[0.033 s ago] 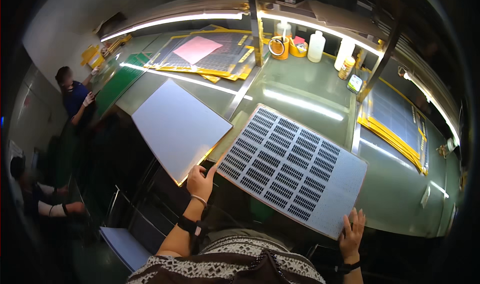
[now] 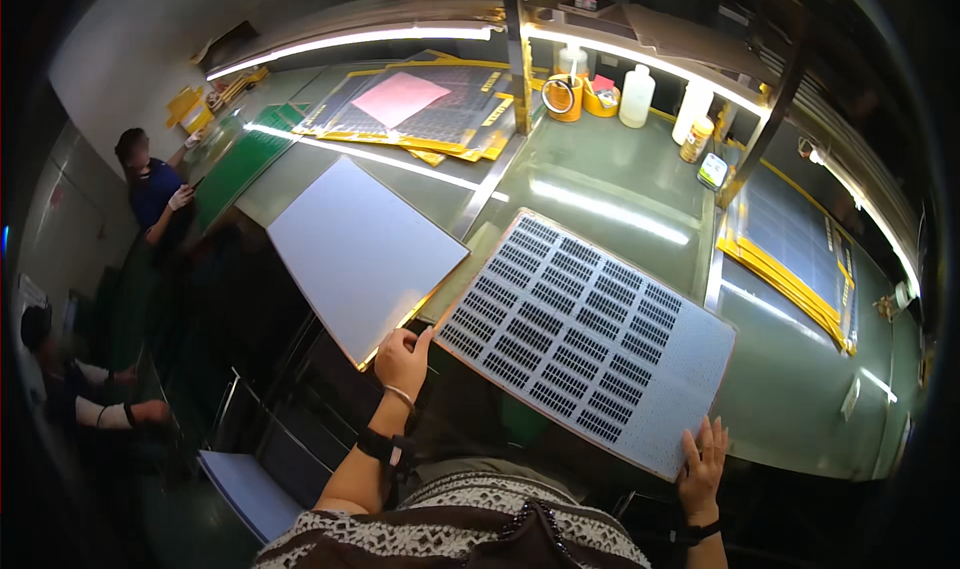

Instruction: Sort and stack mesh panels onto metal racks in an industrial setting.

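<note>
A light grey circuit-board panel (image 2: 595,334) with rows of black slotted blocks lies tilted on the green bench in front of me, its near edge over the bench's edge. My left hand (image 2: 402,361) is closed at the panel's left corner, thumb against the corner and fingers curled. At the near right corner, my right hand (image 2: 704,464) rests against the panel's edge with fingers stretched out and apart. A plain pale panel (image 2: 360,254) with a yellowish edge lies to the left, its near corner close to my left hand.
Yellow-edged film sheets (image 2: 440,104) bearing a pink sheet (image 2: 400,100) lie at the back left; more film sheets (image 2: 790,239) lie right. White bottles (image 2: 635,97) and tape rolls (image 2: 562,99) stand behind. Another person (image 2: 155,184) handles a green panel (image 2: 245,174); a second person (image 2: 75,379) is lower left.
</note>
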`<state>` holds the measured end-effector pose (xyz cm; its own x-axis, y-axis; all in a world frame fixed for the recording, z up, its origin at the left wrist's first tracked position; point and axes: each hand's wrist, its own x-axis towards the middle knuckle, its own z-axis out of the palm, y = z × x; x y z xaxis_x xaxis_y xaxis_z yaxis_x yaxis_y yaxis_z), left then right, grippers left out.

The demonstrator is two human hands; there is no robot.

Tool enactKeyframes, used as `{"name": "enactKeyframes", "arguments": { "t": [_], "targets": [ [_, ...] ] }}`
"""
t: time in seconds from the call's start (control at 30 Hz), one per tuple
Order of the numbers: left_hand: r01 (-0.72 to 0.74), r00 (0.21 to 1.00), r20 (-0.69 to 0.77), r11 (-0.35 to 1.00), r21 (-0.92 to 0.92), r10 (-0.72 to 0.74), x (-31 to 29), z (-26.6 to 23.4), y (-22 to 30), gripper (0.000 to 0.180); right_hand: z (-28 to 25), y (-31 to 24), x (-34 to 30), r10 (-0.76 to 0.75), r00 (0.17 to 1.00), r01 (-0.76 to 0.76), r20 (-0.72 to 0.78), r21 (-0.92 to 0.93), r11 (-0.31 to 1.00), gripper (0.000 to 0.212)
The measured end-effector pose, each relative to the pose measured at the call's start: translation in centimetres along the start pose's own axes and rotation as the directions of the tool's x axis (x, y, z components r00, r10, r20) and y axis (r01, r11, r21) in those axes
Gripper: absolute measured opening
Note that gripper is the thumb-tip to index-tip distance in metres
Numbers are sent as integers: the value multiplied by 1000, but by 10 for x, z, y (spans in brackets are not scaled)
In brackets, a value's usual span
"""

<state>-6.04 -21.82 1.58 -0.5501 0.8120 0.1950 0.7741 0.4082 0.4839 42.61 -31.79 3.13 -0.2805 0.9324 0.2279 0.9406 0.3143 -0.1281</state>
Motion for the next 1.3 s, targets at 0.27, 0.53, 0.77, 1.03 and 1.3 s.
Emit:
{"name": "enactKeyframes", "arguments": {
  "t": [0.27,0.53,0.77,1.03,1.3],
  "targets": [
    [451,882,416,654,-607,-222,3,24,-14,29,13,-1,16,-32,994,39,-107,66,997,28],
    [-96,945,83,510,-855,317,79,-132,75,29,-83,57,72,-126,888,116,-443,-51,992,17],
    [-426,541,-831,895,-132,134,130,-138,-39,41,-64,148,147,311,873,-350,377,926,-139,32],
    [407,866,425,-123,-905,-264,89,-5,-187,26,22,195,141,464,673,-630,576,775,-49,26],
    [151,919,283,-417,-896,-276,77,-55,-87,8,-82,-33,212,18,880,-442,475,803,401,42]
  ]
}}
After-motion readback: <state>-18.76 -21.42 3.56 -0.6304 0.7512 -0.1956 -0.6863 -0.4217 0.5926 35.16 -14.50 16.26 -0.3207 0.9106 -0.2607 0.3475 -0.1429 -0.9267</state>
